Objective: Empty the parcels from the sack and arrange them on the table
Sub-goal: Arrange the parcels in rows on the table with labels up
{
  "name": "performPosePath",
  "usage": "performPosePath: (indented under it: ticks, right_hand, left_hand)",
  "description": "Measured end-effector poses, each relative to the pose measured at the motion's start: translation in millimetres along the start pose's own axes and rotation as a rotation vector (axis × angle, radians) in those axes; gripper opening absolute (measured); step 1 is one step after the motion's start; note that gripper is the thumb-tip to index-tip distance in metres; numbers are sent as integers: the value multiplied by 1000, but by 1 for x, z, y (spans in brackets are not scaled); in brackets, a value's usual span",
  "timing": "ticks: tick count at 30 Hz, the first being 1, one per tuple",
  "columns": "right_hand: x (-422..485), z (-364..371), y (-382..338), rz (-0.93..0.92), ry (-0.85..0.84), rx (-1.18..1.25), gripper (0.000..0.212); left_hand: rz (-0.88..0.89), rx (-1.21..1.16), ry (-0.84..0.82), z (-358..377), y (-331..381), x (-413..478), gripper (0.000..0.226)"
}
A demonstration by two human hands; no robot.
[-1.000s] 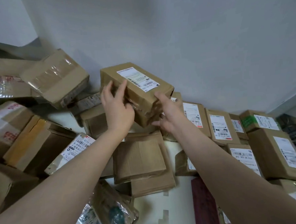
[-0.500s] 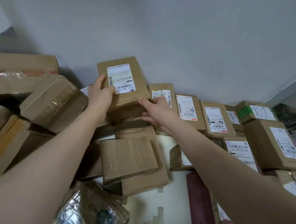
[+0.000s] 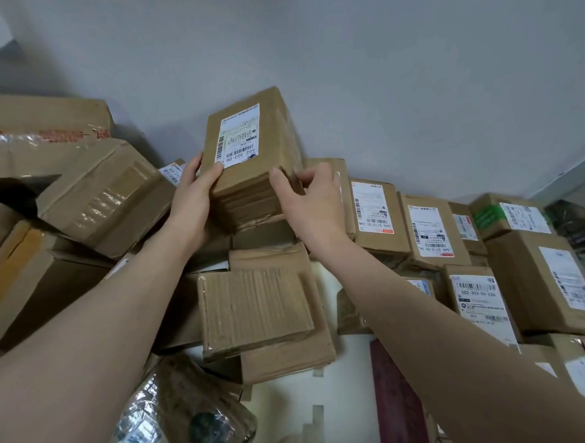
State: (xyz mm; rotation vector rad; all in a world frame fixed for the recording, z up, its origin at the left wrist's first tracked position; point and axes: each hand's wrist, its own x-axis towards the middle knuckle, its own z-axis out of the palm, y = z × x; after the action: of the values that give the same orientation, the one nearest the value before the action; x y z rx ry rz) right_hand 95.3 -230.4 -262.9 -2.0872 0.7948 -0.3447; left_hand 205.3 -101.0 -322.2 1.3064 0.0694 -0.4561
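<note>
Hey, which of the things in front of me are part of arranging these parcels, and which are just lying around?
Part of the job: labelled box, gripped by left hand and right hand; row of labelled parcels; ribbed cardboard parcel; plastic-wrapped parcel; table.
Just lying about: tape scraps on the table; dark clutter at far right.

Left arm: bare, enters from 8 o'clock, reaching toward 1 o'clock.
Left hand (image 3: 195, 196): thumb laid across the front of a labelled cardboard parcel (image 3: 248, 176), fingers wrapped behind its left edge.
Right arm: bare, enters from 4 o'clock, reaching toward 11 o'clock.
Right hand (image 3: 312, 200): thumb and curled fingers grip the parcel's lower right corner.
</note>
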Motion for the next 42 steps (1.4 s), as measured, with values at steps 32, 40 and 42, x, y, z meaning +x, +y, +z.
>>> performPosePath:
  ticks: [32,40,42]
  right_hand:
    - [-5,4,64,58,-141,-126,31]
    - [-74,-33,83,162,-131,-200,38]
    - [-90,-30,83,219,-193,-259,45]
  left_hand:
    - [203,1315,-43,18,-24,2,59]
    - [-5,1379,-673,39,21,-106,104]
    - [-12,1723,-772,37,18,-130,122]
